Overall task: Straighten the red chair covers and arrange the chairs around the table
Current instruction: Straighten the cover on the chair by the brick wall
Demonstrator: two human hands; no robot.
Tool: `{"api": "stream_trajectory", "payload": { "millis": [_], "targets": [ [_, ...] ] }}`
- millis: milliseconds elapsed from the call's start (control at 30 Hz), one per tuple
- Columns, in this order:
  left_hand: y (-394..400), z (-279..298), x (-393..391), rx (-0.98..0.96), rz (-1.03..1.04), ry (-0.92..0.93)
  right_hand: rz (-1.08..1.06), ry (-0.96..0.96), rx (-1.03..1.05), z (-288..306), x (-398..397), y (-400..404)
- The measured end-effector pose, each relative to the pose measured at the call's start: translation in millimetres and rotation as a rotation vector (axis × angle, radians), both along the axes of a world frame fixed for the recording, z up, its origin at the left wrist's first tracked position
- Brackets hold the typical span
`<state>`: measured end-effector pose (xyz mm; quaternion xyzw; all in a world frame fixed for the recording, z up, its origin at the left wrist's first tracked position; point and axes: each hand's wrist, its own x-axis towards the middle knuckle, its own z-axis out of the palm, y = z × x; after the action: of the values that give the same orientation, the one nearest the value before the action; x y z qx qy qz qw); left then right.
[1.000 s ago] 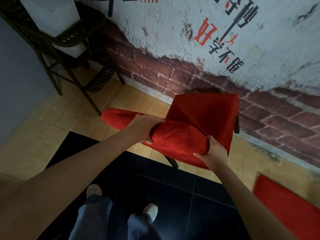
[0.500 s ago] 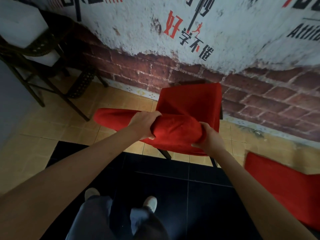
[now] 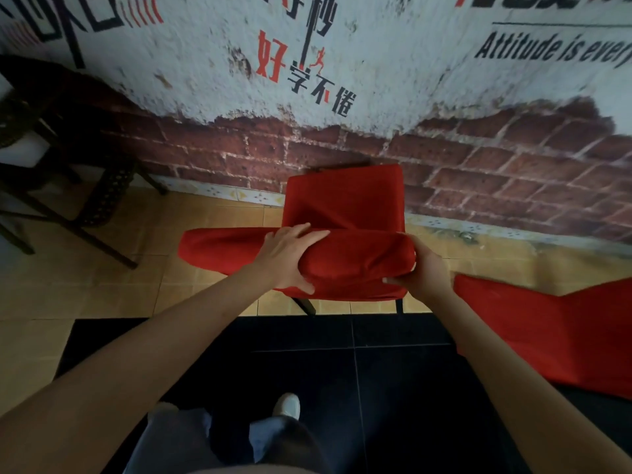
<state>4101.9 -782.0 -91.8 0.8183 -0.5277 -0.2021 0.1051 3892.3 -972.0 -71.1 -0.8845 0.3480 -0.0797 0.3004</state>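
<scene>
Against a painted brick wall [image 3: 513, 159], a person's two hands clamp the padded top of a chair [image 3: 345, 213] in a red cover [image 3: 355, 265]. The left hand [image 3: 290, 258] wraps over the roll, fingers across the top and thumb beneath; the right hand [image 3: 424, 268] grips its right end, thumb under. Loose red fabric trails out to the left of the left hand. The chair's seat faces the wall, on tan floor tiles [image 3: 102, 295]. A second red chair [image 3: 564, 333] stands to the right, over black tiles [image 3: 393, 388]. A dark wicker stand [image 3: 106, 196] sits at far left.
</scene>
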Motion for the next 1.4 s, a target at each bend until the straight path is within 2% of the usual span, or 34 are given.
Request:
{"api": "stream_trajectory", "payload": {
  "millis": [133, 267, 533, 933, 1233, 1400],
  "targets": [
    [3.1, -7.5, 9.3, 0.146, 0.071, -0.087, -0.055, -0.075, 0.107, 12.2, -18.9, -3.2],
    [-11.8, -5.0, 6.4, 0.156, -0.03, -0.134, -0.096, -0.116, 0.086, 23.6, -31.8, -3.1],
    [-37.3, 5.2, 2.8, 0.172, -0.182, -0.257, -0.097, 0.006, 0.003, 25.4, -46.5, -8.8],
    [-35.6, 12.9, -0.9, 0.11, -0.209, -0.243, -0.245, -0.055, 0.019, 1.2, -68.6, 20.9],
    [6.4, 14.2, 1.2, 0.092, -0.261, -0.242, -0.283, -0.037, 0.03, 0.7, -69.0, 63.9],
    [28.8, 11.3, 2.3, 0.098, -0.326, -0.28, -0.347, -0.05, 0.109, -11.9, -74.4, 100.8]
  ]
}}
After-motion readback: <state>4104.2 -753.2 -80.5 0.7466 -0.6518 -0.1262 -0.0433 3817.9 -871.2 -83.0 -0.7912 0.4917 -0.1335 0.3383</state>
